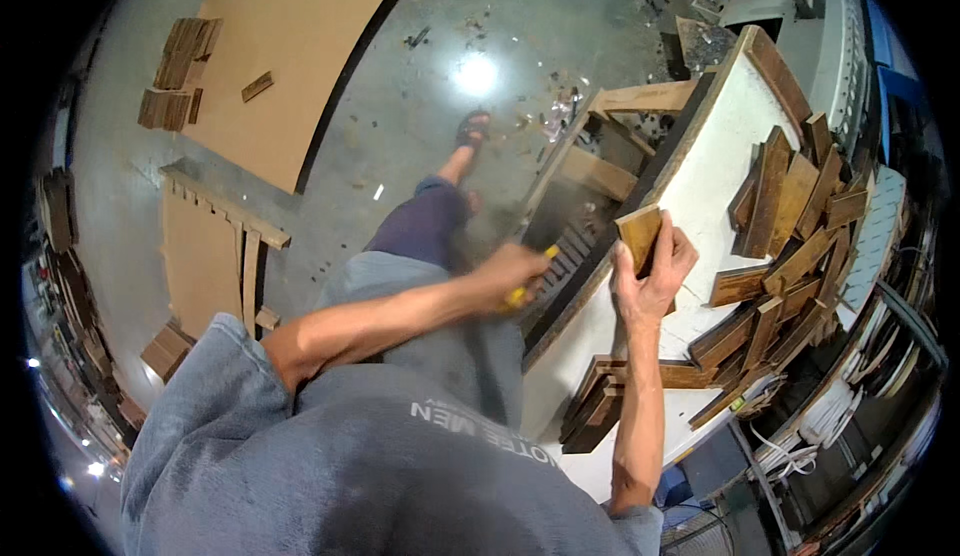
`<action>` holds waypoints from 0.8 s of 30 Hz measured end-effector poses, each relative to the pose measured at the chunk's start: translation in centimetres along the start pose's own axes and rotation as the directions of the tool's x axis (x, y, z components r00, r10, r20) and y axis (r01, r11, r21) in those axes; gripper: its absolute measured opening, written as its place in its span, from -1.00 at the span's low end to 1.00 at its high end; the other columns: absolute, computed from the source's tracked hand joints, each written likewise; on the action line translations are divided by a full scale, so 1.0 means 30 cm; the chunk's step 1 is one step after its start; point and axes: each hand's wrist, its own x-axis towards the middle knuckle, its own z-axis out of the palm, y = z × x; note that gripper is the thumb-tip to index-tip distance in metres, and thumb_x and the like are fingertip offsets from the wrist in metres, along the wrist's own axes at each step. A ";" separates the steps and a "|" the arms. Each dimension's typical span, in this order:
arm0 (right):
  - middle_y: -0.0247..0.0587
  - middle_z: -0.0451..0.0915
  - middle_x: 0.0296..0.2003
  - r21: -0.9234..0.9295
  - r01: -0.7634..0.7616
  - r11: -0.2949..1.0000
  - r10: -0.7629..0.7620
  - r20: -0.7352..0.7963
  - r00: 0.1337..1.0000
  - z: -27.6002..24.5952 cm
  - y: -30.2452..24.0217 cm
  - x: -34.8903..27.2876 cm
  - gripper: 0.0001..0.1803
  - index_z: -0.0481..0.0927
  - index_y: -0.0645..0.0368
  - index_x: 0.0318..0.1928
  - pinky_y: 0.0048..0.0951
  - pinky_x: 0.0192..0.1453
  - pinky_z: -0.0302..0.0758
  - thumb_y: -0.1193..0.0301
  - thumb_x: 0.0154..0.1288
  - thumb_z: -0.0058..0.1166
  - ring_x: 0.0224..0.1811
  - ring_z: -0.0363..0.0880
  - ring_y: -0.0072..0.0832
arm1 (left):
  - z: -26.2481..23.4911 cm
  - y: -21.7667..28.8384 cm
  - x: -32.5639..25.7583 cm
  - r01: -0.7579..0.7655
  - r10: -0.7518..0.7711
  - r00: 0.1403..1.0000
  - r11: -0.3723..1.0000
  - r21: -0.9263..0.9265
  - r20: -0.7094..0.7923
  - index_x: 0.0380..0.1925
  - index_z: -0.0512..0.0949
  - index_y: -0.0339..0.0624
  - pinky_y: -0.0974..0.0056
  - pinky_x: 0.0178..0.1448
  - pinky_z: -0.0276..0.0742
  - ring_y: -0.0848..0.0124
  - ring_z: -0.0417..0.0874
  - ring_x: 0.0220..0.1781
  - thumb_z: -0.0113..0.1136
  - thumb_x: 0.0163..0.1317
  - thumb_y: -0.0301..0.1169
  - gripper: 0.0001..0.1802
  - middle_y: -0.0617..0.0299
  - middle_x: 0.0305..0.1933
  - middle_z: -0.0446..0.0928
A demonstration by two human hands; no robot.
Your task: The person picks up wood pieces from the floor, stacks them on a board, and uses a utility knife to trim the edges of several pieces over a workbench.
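Note:
My right hand (655,274) grips a short flat wooden piece (640,231) near the edge of a white-topped bench (702,181), thumb on one side and fingers on the other. Closed around a yellow tool (517,298), my left hand (512,274) is off the bench edge, smeared by motion. Yellow shows at both sides of that fist; the tool's kind cannot be made out. A heap of brown wooden strips (775,196) covers the bench's right part, and a smaller stack (597,411) lies beside my right forearm.
Large tan boards (290,66) stand at the left, with stacked wood pieces (185,53) on one. A wooden frame (645,98) is below the bench edge. Scraps litter the grey floor (420,96). White cables (810,431) hang past the bench's right side.

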 end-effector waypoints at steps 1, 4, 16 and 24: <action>0.12 0.47 -0.03 -0.006 0.001 1.000 -0.001 -0.018 1.000 0.016 -0.001 -0.004 -0.17 0.44 0.34 0.33 -0.03 0.23 0.33 0.22 0.07 0.38 0.06 0.36 -0.06 | 0.000 0.026 -0.001 -0.133 0.132 0.990 0.991 0.012 0.046 -0.35 0.60 -0.33 0.31 -0.59 0.44 0.41 0.59 -0.58 0.14 0.41 -0.26 -0.69 0.20 -0.54 0.55; 0.11 0.47 -0.03 -0.010 -0.014 1.000 0.014 0.002 1.000 -0.003 0.005 -0.004 -0.16 0.43 0.30 0.36 -0.06 0.21 0.34 0.22 0.07 0.38 0.04 0.36 -0.07 | 0.086 0.148 -0.080 -0.346 0.336 0.936 0.933 0.102 0.106 -0.22 0.61 -0.27 0.36 -0.58 0.39 0.53 0.54 -0.57 0.09 0.44 -0.21 -0.69 0.33 -0.53 0.50; 0.10 0.48 -0.05 -0.011 0.005 1.000 -0.005 -0.016 1.000 0.004 -0.007 0.009 -0.21 0.47 0.31 0.32 -0.07 0.18 0.37 0.22 0.08 0.34 0.02 0.37 -0.08 | 0.134 0.191 -0.187 -0.437 0.424 0.893 0.897 0.069 0.148 -0.50 0.49 -0.29 0.34 -0.51 0.39 0.53 0.52 -0.61 0.03 0.43 -0.21 -0.61 0.31 -0.56 0.47; 0.10 0.48 -0.05 -0.022 -0.026 0.999 0.026 0.003 1.000 0.001 -0.008 -0.002 -0.21 0.48 0.33 0.31 -0.08 0.18 0.37 0.23 0.08 0.35 0.03 0.36 -0.09 | 0.112 0.164 -0.099 -0.117 0.115 0.990 0.993 0.017 0.077 -0.52 0.53 -0.29 0.29 -0.59 0.36 0.47 0.54 -0.63 0.13 0.36 -0.26 -0.66 0.23 -0.59 0.50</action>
